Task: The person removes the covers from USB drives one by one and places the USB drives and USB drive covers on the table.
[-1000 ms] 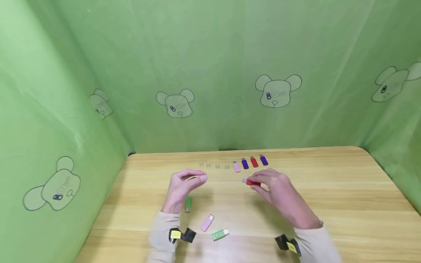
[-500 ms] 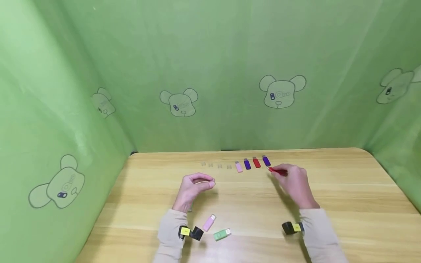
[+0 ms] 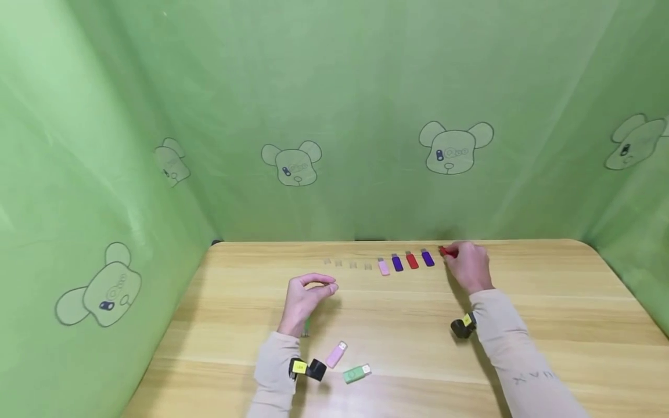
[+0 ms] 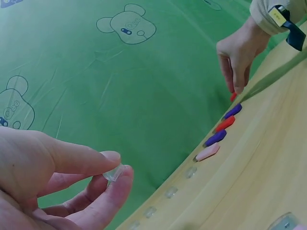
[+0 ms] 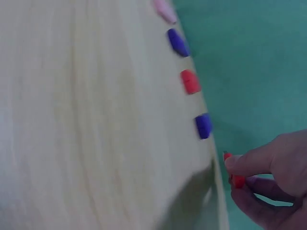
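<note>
Right hand (image 3: 467,264) is at the far edge of the wooden surface (image 3: 549,302), fingers pinching a red USB drive (image 3: 446,252) by its body. The drive sits at the right end of a far row: pink drive (image 3: 384,267), purple drive (image 3: 397,263), red drive (image 3: 412,260), purple drive (image 3: 427,258). The right wrist view shows the held drive (image 5: 235,179) low over the surface edge, just past the last purple one (image 5: 203,125); whether it touches the surface cannot be told.

Left hand (image 3: 305,296) hovers mid-surface, thumb and forefinger pinching a small clear cap (image 4: 113,173). Left of the coloured row lies a line of four clear caps (image 3: 347,264), evenly spaced.

Near the left wrist, uncapped and loose: a green drive (image 3: 305,326) partly under the hand, a pink drive (image 3: 337,353), a light green drive (image 3: 357,373).

Step in hand, as judged: setting the uncapped red drive down as the fifth in the row. The next move would call for lowering it parallel to its neighbours at matching spacing, then letting go cleanly; the clear cap would likewise want a spot in the cap line.

Writing: lettering on the right sleeve (image 3: 528,371), too blurred to read. Yellow tags on both wrist straps, unreadable. Green backdrop (image 3: 334,87) printed with bear heads, no legible text.
</note>
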Available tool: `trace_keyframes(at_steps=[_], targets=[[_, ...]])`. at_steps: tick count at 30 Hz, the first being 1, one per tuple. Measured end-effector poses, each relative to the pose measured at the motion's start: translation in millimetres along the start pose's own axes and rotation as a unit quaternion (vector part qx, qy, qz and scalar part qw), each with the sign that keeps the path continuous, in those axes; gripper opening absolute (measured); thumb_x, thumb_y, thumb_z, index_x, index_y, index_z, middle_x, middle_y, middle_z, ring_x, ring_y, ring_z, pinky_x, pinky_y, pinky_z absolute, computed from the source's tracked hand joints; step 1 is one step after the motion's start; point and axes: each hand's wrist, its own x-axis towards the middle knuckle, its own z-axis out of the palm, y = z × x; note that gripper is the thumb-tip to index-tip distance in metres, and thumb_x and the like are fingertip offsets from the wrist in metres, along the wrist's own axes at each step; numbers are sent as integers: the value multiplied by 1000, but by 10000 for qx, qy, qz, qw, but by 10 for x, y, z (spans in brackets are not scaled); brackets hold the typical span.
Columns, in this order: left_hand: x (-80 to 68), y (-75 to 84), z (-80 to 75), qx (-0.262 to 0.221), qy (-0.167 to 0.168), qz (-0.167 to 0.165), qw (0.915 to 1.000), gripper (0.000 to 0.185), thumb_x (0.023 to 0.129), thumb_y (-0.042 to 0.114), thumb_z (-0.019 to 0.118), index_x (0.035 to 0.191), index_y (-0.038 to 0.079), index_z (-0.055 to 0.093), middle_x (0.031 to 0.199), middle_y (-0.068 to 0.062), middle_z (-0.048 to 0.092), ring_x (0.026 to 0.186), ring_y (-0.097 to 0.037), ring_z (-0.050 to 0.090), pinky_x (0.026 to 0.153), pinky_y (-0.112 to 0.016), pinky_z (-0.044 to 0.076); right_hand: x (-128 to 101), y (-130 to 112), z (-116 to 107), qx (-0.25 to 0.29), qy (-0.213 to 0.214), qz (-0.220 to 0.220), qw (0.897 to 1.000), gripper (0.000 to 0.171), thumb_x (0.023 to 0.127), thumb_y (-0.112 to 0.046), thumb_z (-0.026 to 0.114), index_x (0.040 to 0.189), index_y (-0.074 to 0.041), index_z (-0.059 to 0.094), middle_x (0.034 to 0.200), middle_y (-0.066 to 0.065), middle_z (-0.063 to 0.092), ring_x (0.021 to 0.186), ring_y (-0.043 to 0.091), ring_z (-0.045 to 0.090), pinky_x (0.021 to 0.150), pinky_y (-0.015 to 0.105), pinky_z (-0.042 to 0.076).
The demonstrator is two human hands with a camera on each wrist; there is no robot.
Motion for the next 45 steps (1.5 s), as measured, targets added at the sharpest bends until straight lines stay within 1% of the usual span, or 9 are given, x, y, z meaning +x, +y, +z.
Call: trace_keyframes(at_steps=[10,19,25,30,34,37,38,41,45], targets=[[35,-20,-53,210,147,153,9996,20,86,-6,76,105,-8,73,107,-22,73,97,-31,74,87,-32,62,-7,75,131,-153,-47,-131,9998,9,87,1,76,94,7,77,96,28,73,91,51,69,85,63,55],[114,-93,-199,929,538,734,9915,16,88,-2,77,103,-6,75,107,-22,74,100,-36,73,89,-35,61,-46,-71,8,32,-40,23,10000,12,92,-3,74,100,6,76,98,28,73,92,47,68,83,60,55],[270,-91,-310,1652,980,1018,9761,14,86,-1,79,100,3,78,100,-11,77,97,-28,73,90,-39,60,-210,-229,-142,401,26,-78,9992,15,94,-2,69,105,7,75,98,27,73,88,41,69,78,54,60],[602,-48,-298,2338,835,1344,9593,15,86,-3,78,100,3,77,98,-10,77,92,-26,73,88,-40,61,-413,-335,-206,622,365,-251,9971,16,93,2,69,106,7,74,99,27,73,86,39,71,75,48,63],[828,-103,-274,2974,650,1469,9412,16,85,-8,77,99,-2,76,95,-13,76,88,-27,73,86,-39,61,-588,-363,-247,789,850,-354,9926,14,92,0,71,105,4,76,98,23,75,84,36,73,73,19,59],[963,-183,-303,3260,475,1355,9344,17,85,-8,77,100,-3,76,94,-13,76,87,-26,72,87,-38,61,-670,-385,-283,960,925,-397,9903,15,93,-4,72,107,2,76,99,20,76,85,35,73,72,7,52],[1000,-202,-318,3300,430,1294,9341,18,84,-8,78,101,-2,75,93,-12,76,86,-25,72,87,-38,60,-682,-395,-291,1022,886,-401,9900,16,94,-5,72,108,1,76,101,19,76,86,34,74,73,8,53],[1084,-216,-344,3330,331,1087,9360,25,83,-6,80,106,-1,75,92,-9,76,85,-22,72,90,-39,59,-690,-430,-303,1123,772,-527,9893,21,94,-6,73,114,1,75,105,19,76,90,35,74,76,25,61],[1141,-188,-334,3394,248,995,9350,28,82,-4,82,109,1,75,93,-7,77,87,-22,73,95,-40,58,-676,-481,-299,1155,523,-700,9895,27,92,0,73,119,4,71,110,22,74,93,37,73,82,45,61]])
